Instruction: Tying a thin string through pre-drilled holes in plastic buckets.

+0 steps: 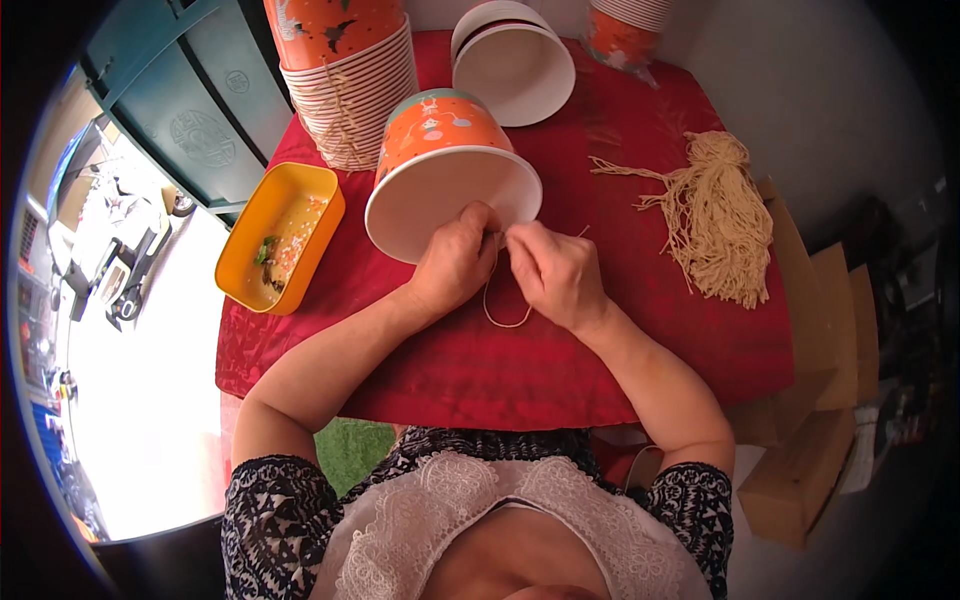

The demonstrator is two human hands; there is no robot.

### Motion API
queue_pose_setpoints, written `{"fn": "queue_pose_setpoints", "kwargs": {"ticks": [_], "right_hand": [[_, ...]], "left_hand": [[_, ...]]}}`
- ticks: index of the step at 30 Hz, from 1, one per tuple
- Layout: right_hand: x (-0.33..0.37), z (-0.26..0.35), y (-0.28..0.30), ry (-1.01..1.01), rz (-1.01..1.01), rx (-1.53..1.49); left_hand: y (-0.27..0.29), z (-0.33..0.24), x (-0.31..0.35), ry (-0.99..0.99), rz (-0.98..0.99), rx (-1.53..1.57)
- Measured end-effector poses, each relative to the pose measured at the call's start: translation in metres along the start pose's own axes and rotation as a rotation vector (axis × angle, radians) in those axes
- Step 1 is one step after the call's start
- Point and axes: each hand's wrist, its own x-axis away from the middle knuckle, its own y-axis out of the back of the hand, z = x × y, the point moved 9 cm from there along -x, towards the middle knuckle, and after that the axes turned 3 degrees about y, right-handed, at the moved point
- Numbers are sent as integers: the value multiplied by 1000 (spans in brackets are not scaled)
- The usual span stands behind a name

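Observation:
An orange printed paper tub (pixel 450 130) lies tilted on the table, its white mouth toward me. At the near side of its rim, my left hand (pixel 457 258) is closed in a pinch on a thin beige string (pixel 507 326). Close beside it, my right hand (pixel 560 275) also pinches the string, fingertips nearly meeting the left ones. A loop of string hangs below the two hands, and a short end sticks up past the right one. My fingers hide the spot where the string meets the rim.
A red cloth covers the table (pixel 500 380). Nested tubs (pixel 345 95) stand at the back left, white-mouthed tubs (pixel 515 75) behind, wrapped ones (pixel 622 35) back right. A yellow container (pixel 232 270) with small bits is at left, a bundle of beige strings (pixel 715 220) at right. Cardboard (pixel 800 470) leans beyond.

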Motion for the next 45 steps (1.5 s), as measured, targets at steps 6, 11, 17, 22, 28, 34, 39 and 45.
{"fn": "queue_pose_setpoints", "kwargs": {"ticks": [6,11,17,22,28,34,39,45], "right_hand": [[12,-35,-15,-205,43,-40],[16,-41,-28,-307,195,-128],[19,-48,-32,-359,220,-237],[20,-52,-33,-374,224,-217],[18,-50,-30,-426,201,-249],[16,-35,-27,-246,241,-43],[21,-29,-38,-164,432,112],[20,-32,-41,-223,492,173]], "left_hand": [[0,-11,-1,-68,-7,35],[1,-10,1,-123,-25,6],[-5,-8,2,-135,14,-60],[-6,-8,3,-116,36,-64],[-1,-7,0,-22,60,99],[1,15,-5,159,22,170],[8,32,-7,205,-79,73],[11,28,-10,126,-25,111]]}}
